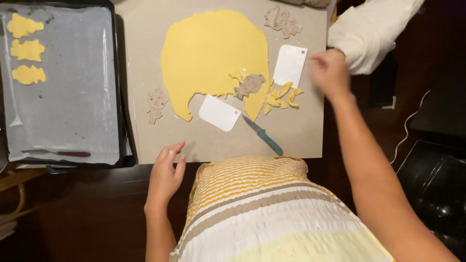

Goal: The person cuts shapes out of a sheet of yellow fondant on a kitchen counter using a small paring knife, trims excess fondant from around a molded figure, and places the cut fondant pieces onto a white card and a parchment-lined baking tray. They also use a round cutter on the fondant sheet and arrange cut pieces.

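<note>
Bare skin, fingers loosely spread and holding nothing: that is how we record the left hand [166, 175], resting at the near edge of the grey work mat [301, 131]. The right hand [330, 73] is reaching to the mat's far right edge, just beside a white cloth [374, 29]; it is blurred, and we cannot tell whether it is open or closed on anything.

Nearest the right hand we note a white scraper [290, 65] lying flat on the mat, touching a small heap of yellow dough scraps [282, 96]. A second white scraper [219, 112] lies nearer the left hand, just beside a knife with a teal handle [263, 135].

Rolled yellow dough [213, 53] covers the mat's centre, with a bite cut from its lower edge. 1 figure-shaped cutter [249, 85] sits on that edge; 1 more [156, 104] lies left of the dough, and another [282, 20] at the far end.

Left of the mat we see a dark tray [119, 97] lined with paper, carrying 3 cut dough shapes [28, 50] in its far left corner and a red-handled tool [68, 154] near its front edge.
</note>
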